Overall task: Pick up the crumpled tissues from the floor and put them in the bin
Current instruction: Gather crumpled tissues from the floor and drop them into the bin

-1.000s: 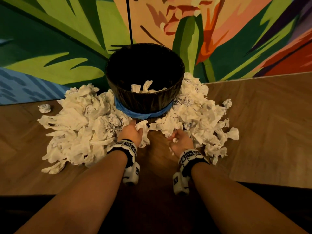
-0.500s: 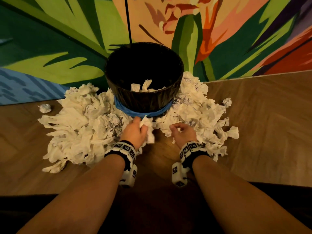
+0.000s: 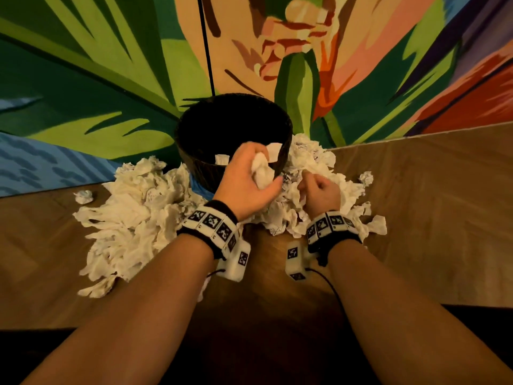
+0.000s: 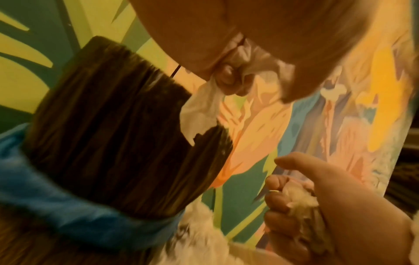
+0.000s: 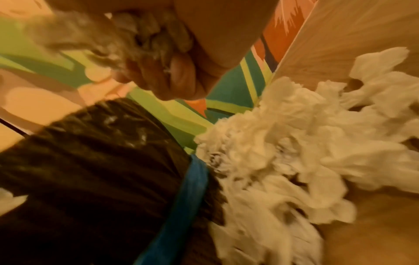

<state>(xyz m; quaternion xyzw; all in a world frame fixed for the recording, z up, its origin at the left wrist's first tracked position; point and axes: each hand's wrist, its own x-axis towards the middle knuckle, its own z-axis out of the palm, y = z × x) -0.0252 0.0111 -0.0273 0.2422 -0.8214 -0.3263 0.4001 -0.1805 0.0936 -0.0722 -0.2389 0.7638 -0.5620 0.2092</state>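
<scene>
Against the frame half a second back: the left hand (image 3: 247, 180) has come up off the floor and now sits over the near rim of the bin (image 3: 205, 168), fingers (image 4: 226, 78) clenched round a crumpled tissue (image 3: 262, 172). A loose corner of that tissue hangs down to the rim in the left wrist view. The right hand (image 3: 319, 194) has also lifted slightly and shifted toward the bin; it now hangs just right of the bin's near wall, above the right tissue pile (image 3: 313, 162). Its fingers (image 5: 181, 75) are curled tight round a wad of tissue (image 5: 127, 35). The camera has tipped up, so more wall shows.

Bin: dark, ribbed, round, with a blue band (image 5: 192, 188) low on its body. A few tissues (image 3: 222, 159) lie inside. The left tissue pile (image 3: 133, 215) lies against the bin's left side, the right pile against its right side. One stray ball (image 3: 83, 195) lies well left of the bin.

Surface: wooden floor (image 3: 430, 218), chevron grain. Behind the bin stands a painted wall (image 3: 111, 79) with green leaves and orange flower shapes. Both wrists carry marker bands (image 3: 213, 223).
</scene>
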